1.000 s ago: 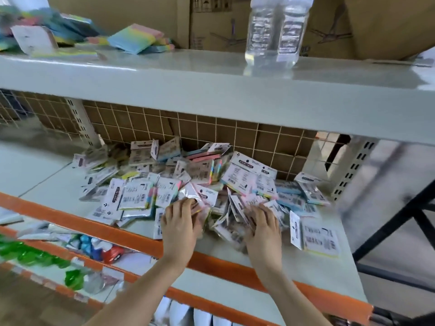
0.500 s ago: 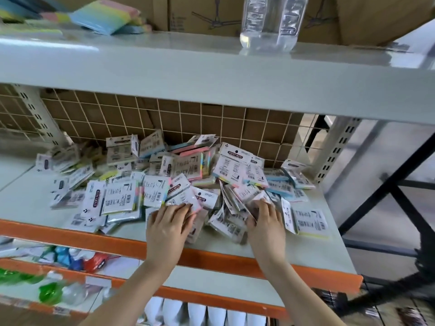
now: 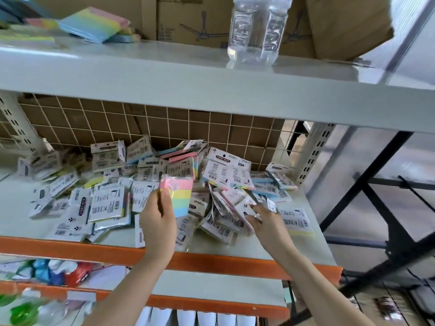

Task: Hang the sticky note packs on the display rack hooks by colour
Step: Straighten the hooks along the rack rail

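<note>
A big heap of sticky note packs (image 3: 122,191) in white printed wrappers lies on the middle shelf (image 3: 303,234). My left hand (image 3: 159,222) grips one pack (image 3: 180,196) lifted above the heap, its pink, yellow, green and blue stripes facing me. My right hand (image 3: 263,218) reaches into the right side of the heap, and its fingers pinch a pink-edged pack (image 3: 244,203) that still lies among the others. A wire grid panel (image 3: 164,123) stands behind the heap; no hooks show on it.
The upper shelf (image 3: 188,78) overhangs the heap, bearing a clear plastic bottle (image 3: 256,29), loose rainbow note pads (image 3: 94,24) and cardboard boxes (image 3: 188,17). An orange beam (image 3: 70,250) edges the middle shelf. Bagged goods (image 3: 58,274) lie on the shelf below.
My left hand has lifted a rainbow-striped pack out of the heap and turned it towards me. My right hand has moved slightly right and taken hold of another pack.
</note>
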A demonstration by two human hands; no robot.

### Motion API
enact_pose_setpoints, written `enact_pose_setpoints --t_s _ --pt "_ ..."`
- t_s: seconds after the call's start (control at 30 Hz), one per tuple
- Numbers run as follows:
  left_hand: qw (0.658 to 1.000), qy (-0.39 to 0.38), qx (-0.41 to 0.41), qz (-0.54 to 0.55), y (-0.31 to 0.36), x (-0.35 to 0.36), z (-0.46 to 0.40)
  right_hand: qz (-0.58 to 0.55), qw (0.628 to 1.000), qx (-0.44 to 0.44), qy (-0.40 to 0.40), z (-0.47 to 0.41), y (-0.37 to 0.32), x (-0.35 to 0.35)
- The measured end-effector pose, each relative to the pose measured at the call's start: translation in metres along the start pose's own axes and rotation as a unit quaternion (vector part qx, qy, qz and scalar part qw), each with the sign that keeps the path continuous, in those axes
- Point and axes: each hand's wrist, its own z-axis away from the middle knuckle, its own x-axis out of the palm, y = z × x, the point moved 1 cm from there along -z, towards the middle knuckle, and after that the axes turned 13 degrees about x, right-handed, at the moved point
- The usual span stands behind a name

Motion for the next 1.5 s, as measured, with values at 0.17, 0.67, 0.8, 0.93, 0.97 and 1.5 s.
enact_pose_setpoints --t_s 0.17,0.67,0.8,0.93,0.97,1.5 --pt "0.976 0.027 -0.166 0.137 0.012 0.002 0.007 -0.051 0.993 0.012 0.106 -0.001 -0.006 -0.019" --pt "0.846 0.002 -0.377 0.377 0.029 0.002 0.015 -0.231 0.971 0.027 0.055 0.023 -0.03 -0.057" --pt "0.817 -0.03 -0.385 0.428 0.039 0.005 0.017 -0.205 0.977 0.048 0.02 0.03 -0.035 -0.053" --pt "0.812 -0.063 -0.365 0.451 0.051 0.01 0.023 -0.227 0.972 0.052 -0.018 0.035 -0.036 -0.049" --pt "0.812 -0.075 -0.358 0.456 0.054 0.012 0.024 -0.234 0.971 0.046 -0.026 0.038 -0.037 -0.05" --pt "0.828 -0.34 -0.248 0.371 0.122 0.051 0.046 -0.262 0.963 -0.056 0.038 0.063 0.016 -0.13"
